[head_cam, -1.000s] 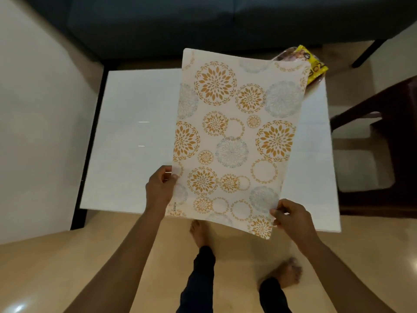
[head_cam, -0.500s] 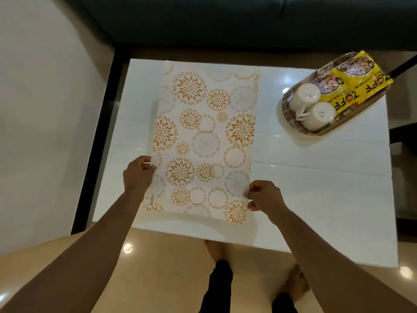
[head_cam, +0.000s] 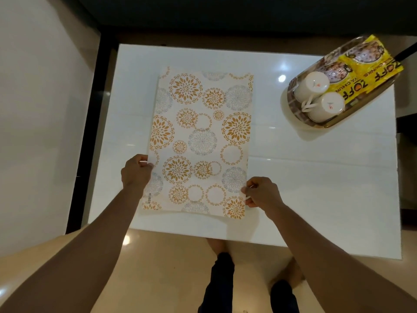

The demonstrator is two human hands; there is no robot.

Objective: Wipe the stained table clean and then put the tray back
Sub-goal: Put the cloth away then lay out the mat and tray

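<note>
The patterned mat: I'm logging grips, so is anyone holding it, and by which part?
Yes. The left hand pinches the patterned mat at its left edge, and the right hand pinches its right edge near the near corner.

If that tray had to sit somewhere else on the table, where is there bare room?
The widest bare stretch of the white table lies right of the patterned mat, nearer than the tray. A narrower strip runs along the mat's left. The far right corner is crowded: the tray holds two upturned cups and yellow snack packets.
</note>
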